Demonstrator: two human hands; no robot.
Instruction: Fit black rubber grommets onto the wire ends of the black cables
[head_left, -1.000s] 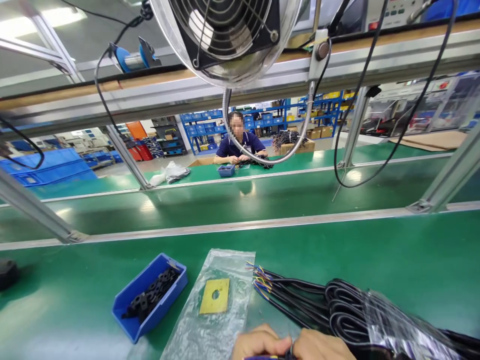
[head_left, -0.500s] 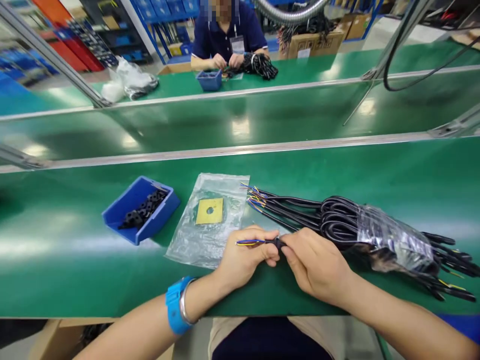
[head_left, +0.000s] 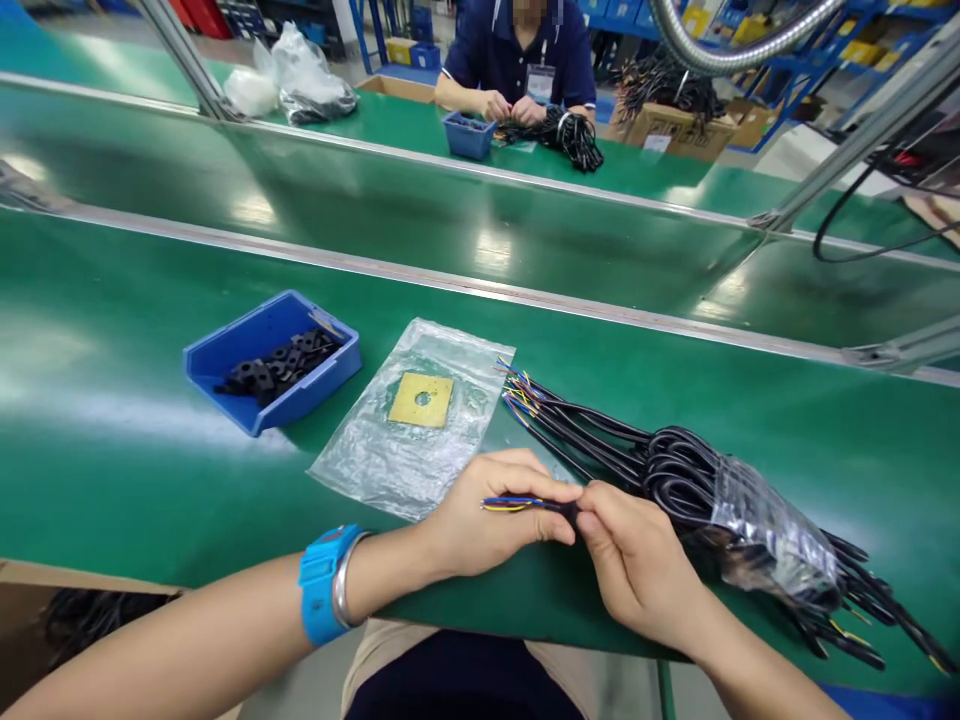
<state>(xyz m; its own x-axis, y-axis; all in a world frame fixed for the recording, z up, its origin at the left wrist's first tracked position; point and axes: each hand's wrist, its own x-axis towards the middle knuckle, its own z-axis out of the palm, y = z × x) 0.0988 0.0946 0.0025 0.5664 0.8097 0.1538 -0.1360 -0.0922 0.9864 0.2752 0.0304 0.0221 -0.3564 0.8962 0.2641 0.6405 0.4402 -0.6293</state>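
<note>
Near the front edge of the green table, my left hand (head_left: 499, 515) pinches a black cable end (head_left: 559, 508) whose blue, yellow and other thin wires (head_left: 514, 503) lie across the fingers. Touching it from the right, my right hand (head_left: 637, 560) is closed on the same cable around a small black part, mostly hidden by the fingertips. Behind my left hand lies a clear plastic bag (head_left: 375, 455) with a yellow square plate (head_left: 421, 400) that has a round hole. To the right rests a plastic-wrapped bundle of black cables (head_left: 682, 470) with bare coloured wire ends.
A blue bin (head_left: 307, 390) of small black parts sits at the left. Metal rails (head_left: 450, 285) cross behind it. Across the bench, a person (head_left: 517, 60) handles cables beside a small blue bin (head_left: 469, 137). A cardboard box (head_left: 22, 620) stands below the table at the lower left.
The camera view has tilted and shifted. My fingertips have drawn closer together around the black part, and both hands still hold the cable.
</note>
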